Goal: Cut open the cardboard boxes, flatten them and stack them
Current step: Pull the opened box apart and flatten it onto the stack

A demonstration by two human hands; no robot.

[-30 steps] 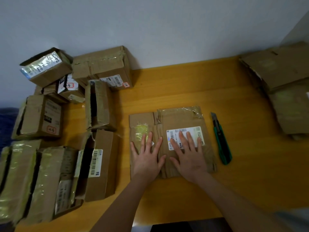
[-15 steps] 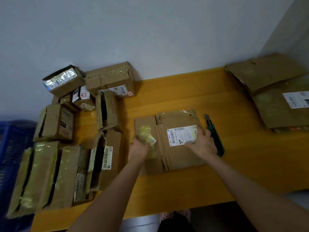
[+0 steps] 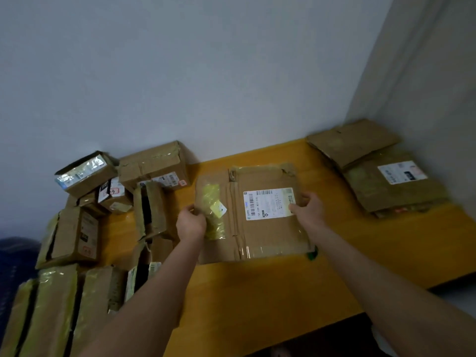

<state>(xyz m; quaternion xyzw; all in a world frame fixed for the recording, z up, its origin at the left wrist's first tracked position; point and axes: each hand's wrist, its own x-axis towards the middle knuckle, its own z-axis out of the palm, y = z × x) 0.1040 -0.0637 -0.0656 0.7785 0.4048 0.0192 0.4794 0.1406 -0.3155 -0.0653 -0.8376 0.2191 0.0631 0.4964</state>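
At the centre of the frame, the left hand (image 3: 192, 224) curls its fingers round the left edge of a flattened brown cardboard box (image 3: 268, 238). The right hand (image 3: 307, 211) pinches the right edge, thumb lying on the white barcoded shipping label (image 3: 268, 203).

Carrying it over to the pile looks like the step in hand (my reading, from the two-sided grip). To do that well I would keep both edges level so the folded flaps cannot spring open, then set it down square on the stack.

The box spans the gap between the two hands, its upper edge toward the wall. Whether its lower edge is clear of the yellow wooden tabletop (image 3: 257, 292) I cannot tell. A small green object (image 3: 312, 255), perhaps a cutter's handle, peeks out at its lower right corner.

Further out, at the right of the frame, lies the stack of flattened brown boxes (image 3: 373, 181), well apart from the right hand. At the left and lower left crowd the taped brown boxes (image 3: 74, 235) not yet flattened.
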